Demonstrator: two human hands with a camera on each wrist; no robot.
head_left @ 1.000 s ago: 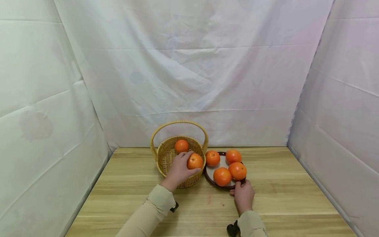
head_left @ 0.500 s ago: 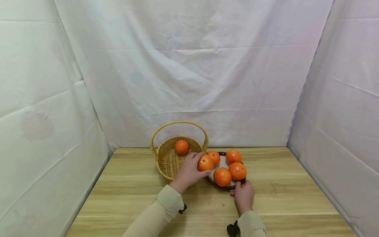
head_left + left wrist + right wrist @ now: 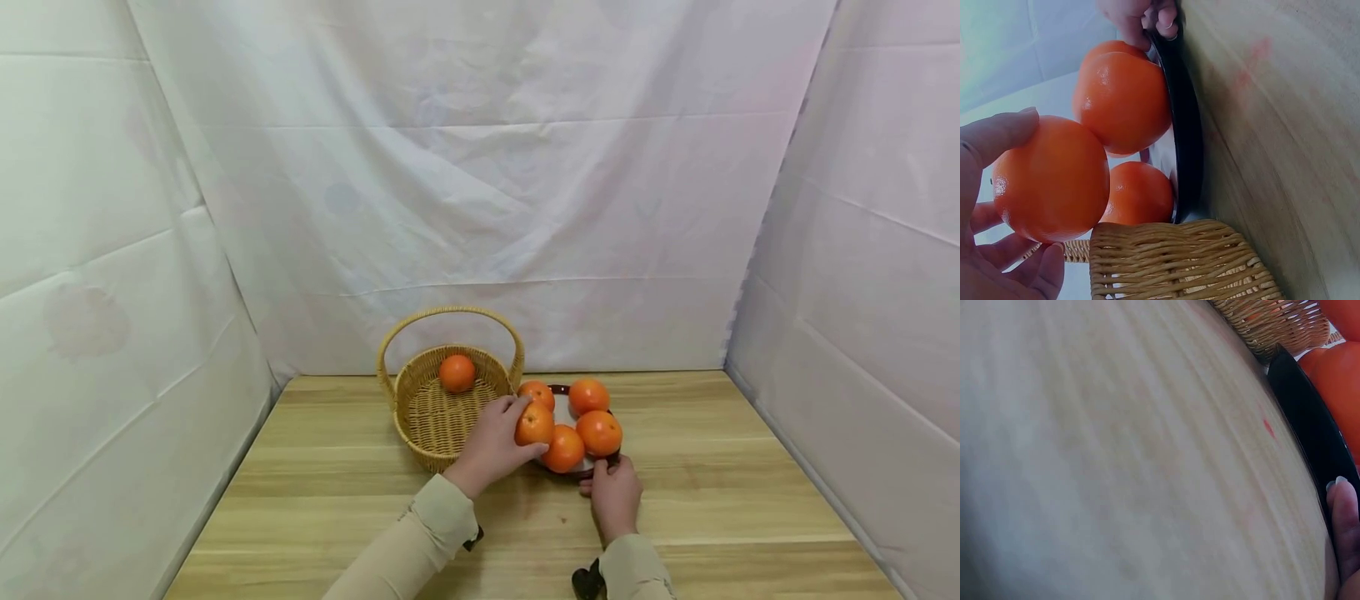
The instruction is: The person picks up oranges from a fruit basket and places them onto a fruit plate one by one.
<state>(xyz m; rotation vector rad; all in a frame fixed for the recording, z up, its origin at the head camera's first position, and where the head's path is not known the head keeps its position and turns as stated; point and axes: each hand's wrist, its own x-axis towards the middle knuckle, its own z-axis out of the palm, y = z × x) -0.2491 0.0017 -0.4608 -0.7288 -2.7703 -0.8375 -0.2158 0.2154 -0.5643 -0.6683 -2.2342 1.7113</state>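
My left hand (image 3: 495,443) grips an orange (image 3: 534,423) at the left side of a round plate. In the left wrist view, the thumb and fingertips lie on opposite sides of this orange (image 3: 1054,178), which is above the plate's rim. The plate (image 3: 1189,131) has a dark raised rim and a pale inside, and bears several other oranges (image 3: 598,433). At its near right edge my right hand (image 3: 617,496) pinches the rim. In the right wrist view, fingers (image 3: 1344,515) touch the dark rim (image 3: 1310,415); the rest of that hand is mostly out of frame.
Left of the plate, almost against it, stands a wicker basket (image 3: 420,446) with a tall arched handle (image 3: 450,310). One orange (image 3: 457,373) lies inside toward the back. Wooden tabletop (image 3: 315,483) surrounds them, with white cloth (image 3: 480,192) hanging behind and at both sides.
My left hand has carried the orange rightward from over the basket to the left part of the plate. The right hand has stayed at the plate's rim.
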